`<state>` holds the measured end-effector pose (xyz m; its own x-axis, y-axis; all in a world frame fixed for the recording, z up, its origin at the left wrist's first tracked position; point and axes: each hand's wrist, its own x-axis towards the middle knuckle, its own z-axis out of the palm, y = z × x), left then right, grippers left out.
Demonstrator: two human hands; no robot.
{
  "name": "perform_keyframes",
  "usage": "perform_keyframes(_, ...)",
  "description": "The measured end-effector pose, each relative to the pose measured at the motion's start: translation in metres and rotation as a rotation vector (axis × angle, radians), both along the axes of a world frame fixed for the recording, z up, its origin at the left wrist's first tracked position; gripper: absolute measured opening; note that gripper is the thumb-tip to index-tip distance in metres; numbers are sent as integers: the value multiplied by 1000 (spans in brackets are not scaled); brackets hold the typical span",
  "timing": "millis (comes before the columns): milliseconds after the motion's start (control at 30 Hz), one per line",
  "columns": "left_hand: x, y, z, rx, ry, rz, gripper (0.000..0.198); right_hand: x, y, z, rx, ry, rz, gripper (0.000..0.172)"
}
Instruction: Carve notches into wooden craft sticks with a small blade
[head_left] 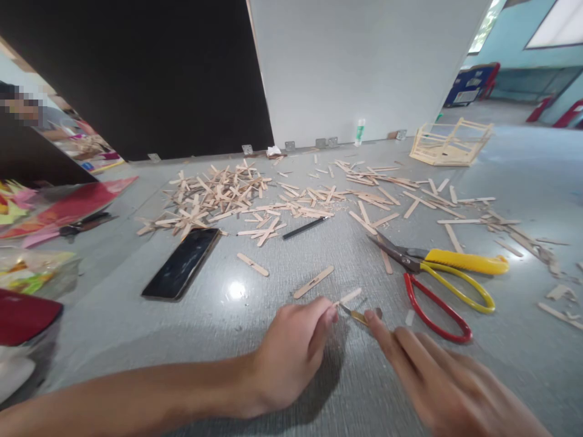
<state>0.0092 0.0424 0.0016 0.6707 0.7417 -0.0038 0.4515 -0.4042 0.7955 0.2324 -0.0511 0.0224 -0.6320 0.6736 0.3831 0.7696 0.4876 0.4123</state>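
Observation:
My left hand (296, 346) is closed, its thumb and forefinger pinching a wooden craft stick (350, 296) whose free end points up to the right. In my right hand (423, 364) is a small knife (359, 317) with a yellowish handle, my forefinger stretched along it. Its blade tip touches or nearly touches the stick beside my left thumb. Just beyond my left hand lies another craft stick (314, 282) with a dark slot in its middle. A shorter marked stick (252, 264) lies farther left. Scissors (428, 273) with red and yellow handles rest right of the knife.
A heap of craft sticks (223, 194) spreads across the table, with a black pen (305, 228) and a phone (182, 264) before it. A yellow cutter (469, 261) lies by the scissors. Behind stand a glue stick (359, 132), a stick frame (450, 144) and an upright panel (364, 67).

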Motion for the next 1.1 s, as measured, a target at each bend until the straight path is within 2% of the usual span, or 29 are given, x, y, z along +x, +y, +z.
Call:
perform_keyframes(267,2,3,6,-56,-43,18,36,-1,5,6,59,-44,-4,53)
perform_keyframes(333,2,3,8,-77,-58,23,37,2,5,6,63,4,-8,53)
perform_keyframes(467,3,5,12,-144,-104,53,42,10,5,-3,-102,258,9,52)
perform_keyframes(533,2,6,13,-176,-135,65,43,12,6,-8,-209,454,-8,42)
perform_keyframes(600,2,5,15,-201,-169,52,41,11,6,-11,-314,701,-91,33)
perform_keyframes(700,1,4,17,-236,-206,-43,38,7,7,-12,-472,980,-188,23)
perform_keyframes(800,1,5,17,-248,-211,-174,32,0,6,-9,-487,1095,-170,13)
perform_keyframes(1100,0,8,17,-132,-161,-385,28,-18,14,-2,-360,1061,30,22)
